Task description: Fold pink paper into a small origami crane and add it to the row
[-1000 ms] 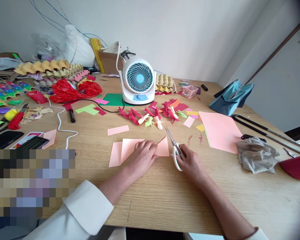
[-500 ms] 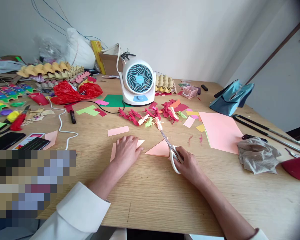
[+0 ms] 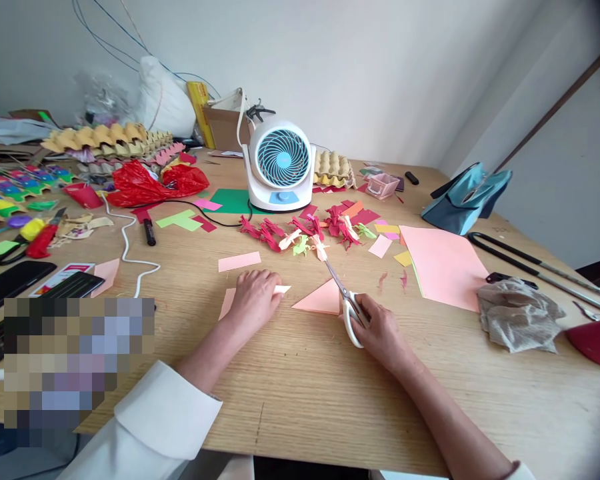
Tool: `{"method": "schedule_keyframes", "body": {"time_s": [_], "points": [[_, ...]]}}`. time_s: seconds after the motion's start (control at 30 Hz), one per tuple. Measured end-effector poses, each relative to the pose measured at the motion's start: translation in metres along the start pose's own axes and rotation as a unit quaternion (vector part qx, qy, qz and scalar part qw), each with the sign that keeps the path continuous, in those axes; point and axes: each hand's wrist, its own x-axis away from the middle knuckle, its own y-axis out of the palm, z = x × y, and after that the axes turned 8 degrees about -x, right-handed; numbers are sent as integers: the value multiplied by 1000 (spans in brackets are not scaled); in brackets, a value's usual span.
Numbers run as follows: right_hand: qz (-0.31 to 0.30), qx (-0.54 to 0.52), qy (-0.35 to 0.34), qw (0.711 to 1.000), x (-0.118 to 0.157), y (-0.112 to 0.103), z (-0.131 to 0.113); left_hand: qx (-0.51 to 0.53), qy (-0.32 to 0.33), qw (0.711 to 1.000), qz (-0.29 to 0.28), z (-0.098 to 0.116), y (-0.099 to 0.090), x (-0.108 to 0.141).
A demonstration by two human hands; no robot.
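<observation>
White-handled scissors (image 3: 347,300) are in my right hand (image 3: 383,330), whose fingers are closed around the handle loops. The blades point away, with their tips by a pale pink cut-paper piece (image 3: 319,249). My left hand (image 3: 253,297) rests on the table, fingers closed on a small pale paper piece (image 3: 282,289) that pokes out past the fingertips. Partly under that hand lies a pink paper piece (image 3: 226,305). Between my hands sits a pink paper triangle (image 3: 320,298), its right side behind the scissors. Red, pale and green cut-paper shapes (image 3: 300,233) cluster just beyond.
A white fan (image 3: 280,160) stands at the back centre. Large pink sheets (image 3: 443,267) and a grey crumpled cloth (image 3: 520,313) lie to the right, near a blue bag (image 3: 467,200). On the left are a white cable (image 3: 126,247), a marker (image 3: 149,233) and red plastic (image 3: 140,183).
My left fingers have drawn in around the pale paper piece, and less of it shows now. My right hand keeps the scissors in nearly the same place. The view has shifted slightly.
</observation>
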Motion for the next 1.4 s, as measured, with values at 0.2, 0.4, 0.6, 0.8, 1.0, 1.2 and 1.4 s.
{"method": "schedule_keyframes", "body": {"time_s": [0.2, 0.4, 0.6, 0.8, 1.0, 1.2, 1.4], "points": [[13, -75, 22, 997, 1, -4, -4, 46, 77, 992, 84, 5, -9, -1], [-9, -250, 64, 966, 0, -3, -5, 84, 150, 972, 159, 26, -23, 7], [-38, -287, 32, 957, 5, 6, -14, 95, 235, 952, 169, 49, -26, 17], [-33, -252, 25, 967, 10, 9, -29, 101, 265, 944, 169, 57, -24, 21], [43, -309, 43, 949, 8, 7, -20, 179, 113, 932, 295, 47, -27, 19], [128, -471, 85, 869, 1, 2, -15, 402, -101, 874, 255, 40, -9, 11], [148, -507, 95, 844, 2, 3, -14, 678, -206, 705, 32, 47, -6, 8]]}}
